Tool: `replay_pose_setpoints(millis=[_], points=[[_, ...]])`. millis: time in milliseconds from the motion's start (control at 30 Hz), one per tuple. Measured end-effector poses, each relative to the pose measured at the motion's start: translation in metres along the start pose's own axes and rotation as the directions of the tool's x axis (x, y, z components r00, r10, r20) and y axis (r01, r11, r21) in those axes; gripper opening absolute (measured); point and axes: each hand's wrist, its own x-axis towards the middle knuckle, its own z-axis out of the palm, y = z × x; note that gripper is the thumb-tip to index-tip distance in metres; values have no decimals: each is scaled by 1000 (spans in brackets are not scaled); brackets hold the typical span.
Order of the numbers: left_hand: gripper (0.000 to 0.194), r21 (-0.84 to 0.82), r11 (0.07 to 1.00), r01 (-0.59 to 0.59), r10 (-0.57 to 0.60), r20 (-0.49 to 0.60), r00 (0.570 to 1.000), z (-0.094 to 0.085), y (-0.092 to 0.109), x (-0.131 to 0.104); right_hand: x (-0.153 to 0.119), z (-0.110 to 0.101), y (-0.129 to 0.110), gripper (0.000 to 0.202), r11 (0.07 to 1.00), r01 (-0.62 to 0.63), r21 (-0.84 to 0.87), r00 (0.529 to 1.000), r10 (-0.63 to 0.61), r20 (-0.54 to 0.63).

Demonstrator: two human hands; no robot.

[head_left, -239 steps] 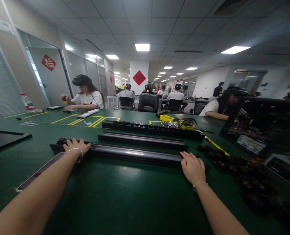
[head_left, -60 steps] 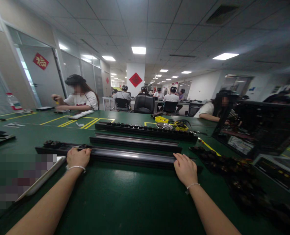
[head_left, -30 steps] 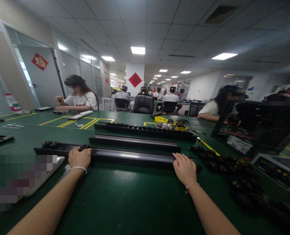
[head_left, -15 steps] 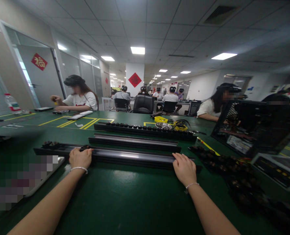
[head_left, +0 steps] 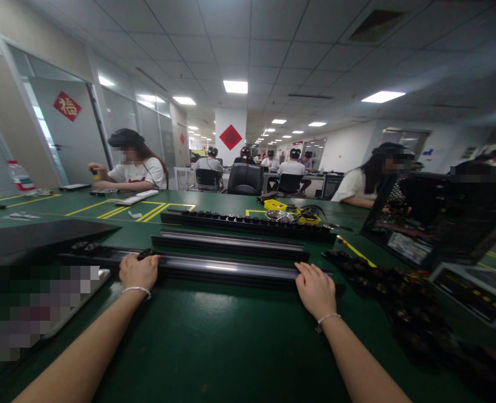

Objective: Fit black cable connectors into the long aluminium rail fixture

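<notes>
Further in at left of frame comes a dark panel (head_left: pixel 42 235)! Centre, I've the left hand (head_left: pixel 138 273) curled at a black piece (head_left: pixel 146 254) on the near rail (head_left: pixel 226 267), grip unclear; right hand (head_left: pixel 317 288) loosely open, touching the rail's right end.

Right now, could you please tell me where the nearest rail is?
In the head view, the nearest rail lies slightly left of centre, under the left hand and right hand, just before the middle rail.

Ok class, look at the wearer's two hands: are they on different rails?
No, the left hand and the right hand both touch the nearest rail.
</notes>
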Motion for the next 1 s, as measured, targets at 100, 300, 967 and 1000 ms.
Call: replay_pose_setpoints(millis=[100,300,967,1000], points=[[49,30,999,25,-23,-66,998,-2,5,-4,0,-1,0,46,1000,-1,12,1000,1,8],[50,39,999,18,-15,-82,997,-1,7,-6,0,-3,-2,46,1000,-8,15,999,8,34],[46,-11,1000,-4,3,-70,998,-7,16,-15,1,0,0,46,1000,1,-3,1000,-1,8],[45,-12,1000,-4,3,-71,997,-7,16,-15,1,1,0,46,1000,3,-6,1000,-3,4]])
